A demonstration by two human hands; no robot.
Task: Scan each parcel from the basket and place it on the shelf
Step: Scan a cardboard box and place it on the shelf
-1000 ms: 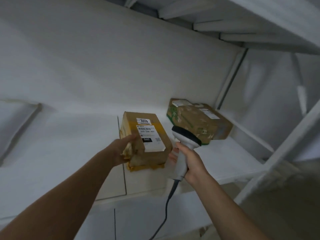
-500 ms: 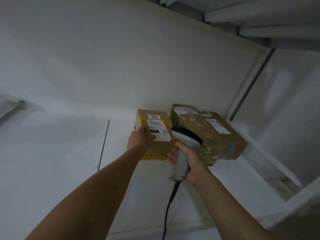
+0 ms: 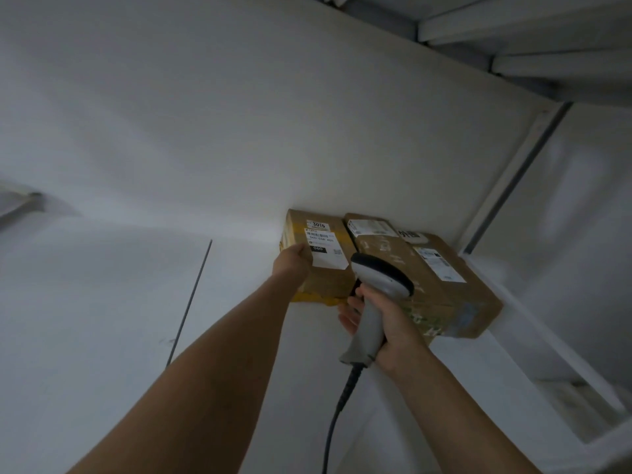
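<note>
- The parcel [image 3: 328,280] lies flat on the shelf [image 3: 239,354] with its label turned upward, probably so that the label can be read later without lifting.
- It is set deep on the shelf. Its far end is at the wall [image 3: 239,131] or very near it, and its right side is just beside the other parcels [image 3: 444,295]; whether the sides touch cannot be told. In this way the row is kept tight and free room is left in front.
- The left hand [image 3: 290,266] is closed on the left near edge of the parcel, with the thumb laid on top beside the label. Such a hold seems suited to sliding and steering, not to lifting.
- The right hand [image 3: 393,328] is wrapped round the handle of the scanner [image 3: 379,278], and the cable [image 3: 337,412] hangs down from it. The scanner is kept to the right of the parcel, probably so that the placing is not disturbed.
- The basket is not in view.
- One second ago the parcel was near the front edge, well apart from the other parcels, and only fingertips were laid on its left side.
- Half a second ago it was already further in; now it has been pushed fully back.
- The scanner has stayed in the same grip.
</note>
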